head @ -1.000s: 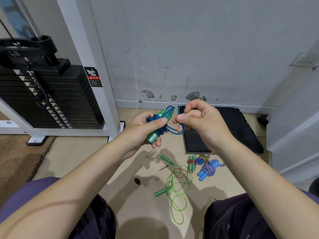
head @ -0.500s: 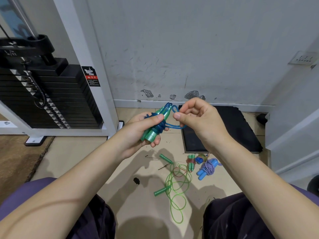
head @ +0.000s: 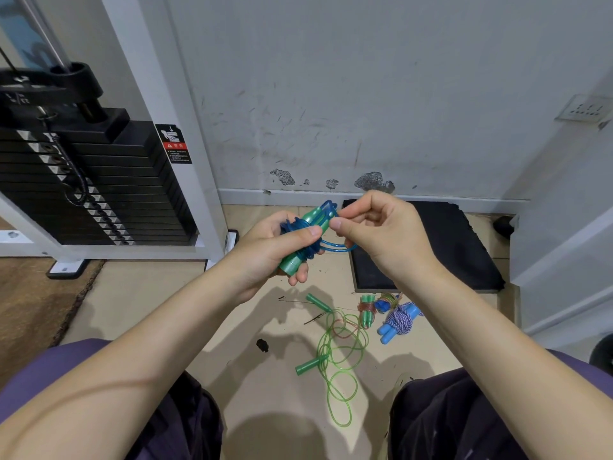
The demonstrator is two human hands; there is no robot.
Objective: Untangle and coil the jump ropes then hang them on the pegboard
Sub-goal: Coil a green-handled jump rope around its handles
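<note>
My left hand grips the two green handles of a blue jump rope, with blue cord wound round them. My right hand pinches a loop of that blue cord by the handles' upper end; a short loop hangs between the hands. On the floor below lies a loose green jump rope with both handles free. Beside it lie a wound bundle with green handles, a small bundle and a blue-handled rope wrapped in purple-white cord. No pegboard is in view.
A weight-stack machine with a white frame post stands at the left. A black mat lies against the wall at the right. My knees fill the lower corners. A small dark object lies on the floor.
My right hand has drawn the blue cord loop in closer to the handles' upper end, so the hanging loop is shorter. The left hand kept its grip.
</note>
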